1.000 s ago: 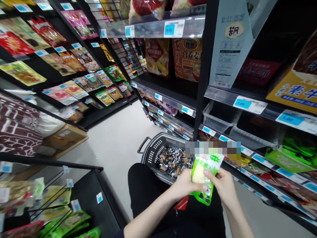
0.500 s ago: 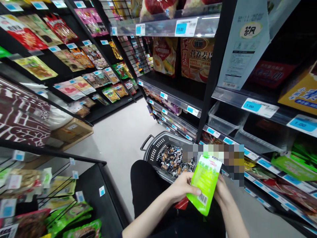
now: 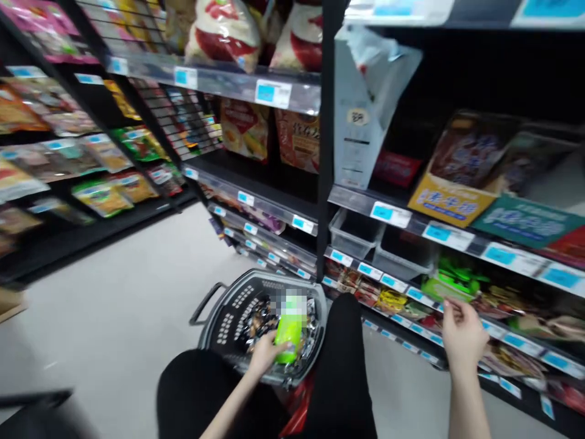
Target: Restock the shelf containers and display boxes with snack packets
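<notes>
My left hand (image 3: 265, 355) is closed on a bright green plastic packet (image 3: 289, 335), partly blurred at its top. It holds the packet over a dark grey shopping basket (image 3: 228, 347), which stands on the floor in front of my knees. Inside the basket lie many small wrapped pieces (image 3: 258, 320) in dark, silver and brown wrappers. Out to the right, my right hand (image 3: 465, 335) has its fingers curled in loosely, and nothing shows in them. It appears in front of a low shelf edge, close to a green box of green packets (image 3: 452, 281).
Clear plastic bins (image 3: 356, 235) sit on the right shelf, below yellow and teal snack boxes (image 3: 450, 201). A tall light-blue box (image 3: 354, 134) stands beside a black upright. Bagged snacks (image 3: 103, 195) fill the left rack. Grey floor (image 3: 119, 299) lies between.
The green packet has gone from between both hands to over the basket in my left hand. My right hand has left it and moved right towards the shelf. The view has turned right.
</notes>
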### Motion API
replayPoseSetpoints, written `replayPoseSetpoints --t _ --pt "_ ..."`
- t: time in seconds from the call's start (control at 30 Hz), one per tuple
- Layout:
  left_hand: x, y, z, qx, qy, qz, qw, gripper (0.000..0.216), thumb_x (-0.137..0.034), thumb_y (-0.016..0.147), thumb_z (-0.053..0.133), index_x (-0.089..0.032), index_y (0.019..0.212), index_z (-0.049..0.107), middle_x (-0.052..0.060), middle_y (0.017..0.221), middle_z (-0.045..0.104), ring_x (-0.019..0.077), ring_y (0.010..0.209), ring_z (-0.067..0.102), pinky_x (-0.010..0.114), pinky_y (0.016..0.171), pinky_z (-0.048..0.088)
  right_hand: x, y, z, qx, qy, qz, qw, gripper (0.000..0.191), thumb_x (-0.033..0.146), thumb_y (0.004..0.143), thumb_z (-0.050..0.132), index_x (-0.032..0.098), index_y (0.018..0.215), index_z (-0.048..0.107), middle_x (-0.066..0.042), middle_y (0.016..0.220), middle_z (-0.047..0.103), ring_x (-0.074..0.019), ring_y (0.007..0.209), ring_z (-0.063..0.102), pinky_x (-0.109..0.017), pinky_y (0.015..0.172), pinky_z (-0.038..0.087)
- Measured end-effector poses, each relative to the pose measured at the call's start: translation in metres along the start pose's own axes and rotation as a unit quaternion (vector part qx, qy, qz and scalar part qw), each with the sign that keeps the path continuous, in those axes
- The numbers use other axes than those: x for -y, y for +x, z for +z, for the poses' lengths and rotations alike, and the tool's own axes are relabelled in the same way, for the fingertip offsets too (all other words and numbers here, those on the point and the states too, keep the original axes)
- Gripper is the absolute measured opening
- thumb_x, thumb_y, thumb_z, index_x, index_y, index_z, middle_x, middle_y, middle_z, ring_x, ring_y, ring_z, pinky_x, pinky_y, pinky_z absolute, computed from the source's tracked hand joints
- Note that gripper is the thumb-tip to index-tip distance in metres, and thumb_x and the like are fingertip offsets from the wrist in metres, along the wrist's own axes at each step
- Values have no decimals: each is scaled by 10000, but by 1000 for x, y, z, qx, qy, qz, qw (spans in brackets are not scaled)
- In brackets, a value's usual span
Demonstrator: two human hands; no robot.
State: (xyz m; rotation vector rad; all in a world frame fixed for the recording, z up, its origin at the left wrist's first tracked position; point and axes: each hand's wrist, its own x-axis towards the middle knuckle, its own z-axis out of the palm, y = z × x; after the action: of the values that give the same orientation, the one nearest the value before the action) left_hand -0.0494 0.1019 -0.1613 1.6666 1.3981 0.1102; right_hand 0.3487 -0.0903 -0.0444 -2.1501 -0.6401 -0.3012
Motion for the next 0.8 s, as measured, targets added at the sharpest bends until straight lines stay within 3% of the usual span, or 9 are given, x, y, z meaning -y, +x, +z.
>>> replayPoseSetpoints --t 0.07,0.17,0.3,0.47,0.63,0.73,0.8 --pt "12 20 5 15 37 -6 999 405 -371 653 590 -86 927 679 96 877 718 294 884 655 301 751 472 -7 33 -14 -73 -90 -97 988 415 456 866 427 125 897 675 -132 816 638 -264 766 589 -388 757 454" --pt "26 43 17 42 92 -17 995 294 -287 694 545 -127 911 663 71 914 722 267 947 661 273 793 466 -11 75 -28 -88 -184 -206 957 405 416 895 428 105 947 682 -168 901 622 -281 867 553 -396 816 423" --pt "36 53 35 69 154 -23 985 275 -189 695 516 -126 930 643 102 965 715 278 1019 649 291 857 445 -11 106 -30 -24 -328 -226 917 375 426 873 524 130 1036 688 -161 857 631 -300 859 531 -390 765 388" --pt "33 43 56 125 140 29 982 300 -233 739 504 -149 991 643 71 1010 720 208 1010 654 244 883 443 -10 118 -25 70 -433 -257 861 258 355 881 565 199 1017 717 -120 752 678 -300 848 585 -387 755 334" --pt "-6 7 58 154 -21 113 981 413 -333 686 535 -165 1048 642 83 1069 708 232 1062 632 289 945 447 -16 116 -27 85 -430 -298 848 256 211 924 476 199 1000 719 -91 737 685 -231 764 603 -362 779 337" --pt "-45 -19 50 194 -52 148 968 455 -384 732 518 -138 1099 628 104 1067 704 234 1059 627 307 942 446 -15 112 -24 74 -429 -311 845 302 131 916 421 128 1073 679 -133 868 686 -238 844 606 -354 809 359" --pt "-70 -32 45 209 -54 155 964 450 -394 753 512 -147 1113 622 98 1089 697 227 1060 625 304 929 449 -12 111 -19 70 -426 -313 846 311 169 921 421 88 1128 639 -169 931 673 -251 861 606 -351 787 386"
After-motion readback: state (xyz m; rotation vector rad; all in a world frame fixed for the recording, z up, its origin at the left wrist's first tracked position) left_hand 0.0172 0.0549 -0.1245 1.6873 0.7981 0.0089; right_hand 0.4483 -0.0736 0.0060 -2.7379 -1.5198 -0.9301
